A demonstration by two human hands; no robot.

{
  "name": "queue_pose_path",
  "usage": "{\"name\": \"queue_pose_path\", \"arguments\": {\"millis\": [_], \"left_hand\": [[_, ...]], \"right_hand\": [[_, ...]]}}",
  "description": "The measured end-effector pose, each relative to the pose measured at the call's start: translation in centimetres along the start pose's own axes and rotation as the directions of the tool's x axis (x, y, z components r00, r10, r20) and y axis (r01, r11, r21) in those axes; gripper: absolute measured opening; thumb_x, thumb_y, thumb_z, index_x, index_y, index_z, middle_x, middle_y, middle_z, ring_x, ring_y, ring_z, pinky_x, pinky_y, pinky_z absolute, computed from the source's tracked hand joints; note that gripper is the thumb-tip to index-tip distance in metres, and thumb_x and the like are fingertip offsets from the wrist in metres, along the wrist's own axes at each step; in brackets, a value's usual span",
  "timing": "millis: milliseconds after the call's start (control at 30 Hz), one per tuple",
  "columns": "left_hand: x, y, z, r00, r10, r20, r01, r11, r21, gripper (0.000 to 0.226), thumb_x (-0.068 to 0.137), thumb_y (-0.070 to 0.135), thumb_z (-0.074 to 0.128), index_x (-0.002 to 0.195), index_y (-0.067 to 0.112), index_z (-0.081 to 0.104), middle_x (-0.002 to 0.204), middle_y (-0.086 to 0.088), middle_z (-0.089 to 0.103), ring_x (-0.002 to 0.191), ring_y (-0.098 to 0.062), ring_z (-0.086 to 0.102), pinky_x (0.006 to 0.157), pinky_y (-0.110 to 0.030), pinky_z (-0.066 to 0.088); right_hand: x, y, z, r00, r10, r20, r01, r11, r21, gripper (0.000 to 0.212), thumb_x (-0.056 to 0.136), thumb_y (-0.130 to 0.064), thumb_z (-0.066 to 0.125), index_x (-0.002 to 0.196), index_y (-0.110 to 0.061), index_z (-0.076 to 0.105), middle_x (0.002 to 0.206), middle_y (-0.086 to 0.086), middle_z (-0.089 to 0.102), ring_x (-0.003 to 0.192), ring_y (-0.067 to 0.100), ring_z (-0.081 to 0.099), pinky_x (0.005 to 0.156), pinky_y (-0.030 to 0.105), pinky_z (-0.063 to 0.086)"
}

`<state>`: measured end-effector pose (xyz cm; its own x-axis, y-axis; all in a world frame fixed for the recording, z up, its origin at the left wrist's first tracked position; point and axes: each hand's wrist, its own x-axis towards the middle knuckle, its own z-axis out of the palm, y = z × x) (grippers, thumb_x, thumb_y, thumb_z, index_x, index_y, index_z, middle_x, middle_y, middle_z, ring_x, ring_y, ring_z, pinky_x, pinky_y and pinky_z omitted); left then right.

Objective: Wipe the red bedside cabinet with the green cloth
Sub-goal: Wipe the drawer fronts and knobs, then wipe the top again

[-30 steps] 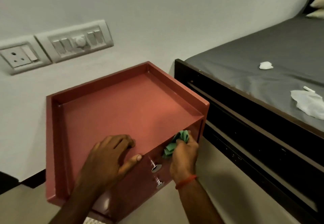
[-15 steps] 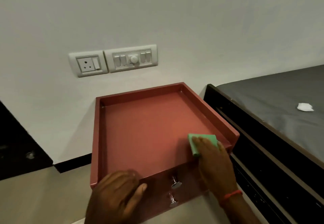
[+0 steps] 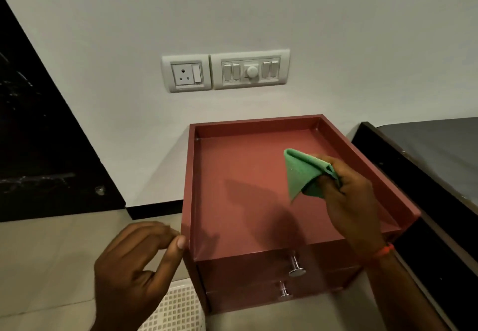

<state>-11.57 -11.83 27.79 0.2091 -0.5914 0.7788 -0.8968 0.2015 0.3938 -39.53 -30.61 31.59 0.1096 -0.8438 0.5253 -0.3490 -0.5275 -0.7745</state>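
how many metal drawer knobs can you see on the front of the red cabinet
2. The upper knob sits on the top drawer front; the lower knob is just below it on the second drawer. Any knobs further down would be out of view.

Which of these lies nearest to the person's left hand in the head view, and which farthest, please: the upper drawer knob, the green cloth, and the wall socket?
From the left hand, at the cabinet's front left corner:
1. Upper drawer knob, to its right on the cabinet front.
2. Green cloth, held up in the right hand over the cabinet top.
3. Wall socket, high on the wall behind.
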Motion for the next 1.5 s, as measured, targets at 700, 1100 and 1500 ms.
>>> {"name": "queue_pose_path", "arguments": {"millis": [700, 1100, 1500], "left_hand": [[0.3, 0.9, 4.7, 0.985, -0.028, 0.169, 0.037, 0.998, -0.055, 0.050, 0.102, 0.052, 0.050, 0.094, 0.013, 0.079, 0.114, 0.011, 0.067, 0.115, -0.014, 0.056, 0.104, -0.019, 0.040], [-0.2, 0.8, 5.0, 0.978, -0.017, 0.210, 0.025, 0.999, -0.038, 0.057, 0.102, 0.057, 0.046, 0.092, 0.013, 0.081, 0.114, 0.009, 0.067, 0.116, -0.016, 0.056, 0.091, -0.051, 0.053], [0.8, 1.7, 5.8, 0.988, -0.034, 0.154, 0.056, 0.988, -0.142, 0.048, 0.103, 0.053, 0.050, 0.095, 0.016, 0.080, 0.115, 0.009, 0.070, 0.117, -0.020, 0.060, 0.095, -0.052, 0.051]], "right_hand": [[-0.2, 4.0, 0.4, 0.735, -0.147, 0.662, 0.564, 0.675, -0.476, 0.066, 0.077, -0.015, 0.069, 0.133, -0.043, 0.048, 0.151, -0.001, 0.044, 0.139, 0.027, 0.039, 0.104, 0.047, 0.042], [3.1, 8.3, -2.4, 0.743, -0.025, 0.669, 0.415, 0.801, -0.431, 0.045, 0.078, 0.008, 0.061, 0.106, -0.025, 0.074, 0.115, -0.002, 0.074, 0.105, 0.020, 0.070, 0.088, 0.040, 0.056], [-1.5, 6.4, 0.6, 0.699, 0.271, 0.662, 0.406, 0.611, -0.680, 0.104, 0.076, -0.090, 0.018, 0.157, -0.026, 0.005, 0.165, 0.000, 0.010, 0.151, 0.019, 0.018, 0.122, 0.044, 0.022]]}}
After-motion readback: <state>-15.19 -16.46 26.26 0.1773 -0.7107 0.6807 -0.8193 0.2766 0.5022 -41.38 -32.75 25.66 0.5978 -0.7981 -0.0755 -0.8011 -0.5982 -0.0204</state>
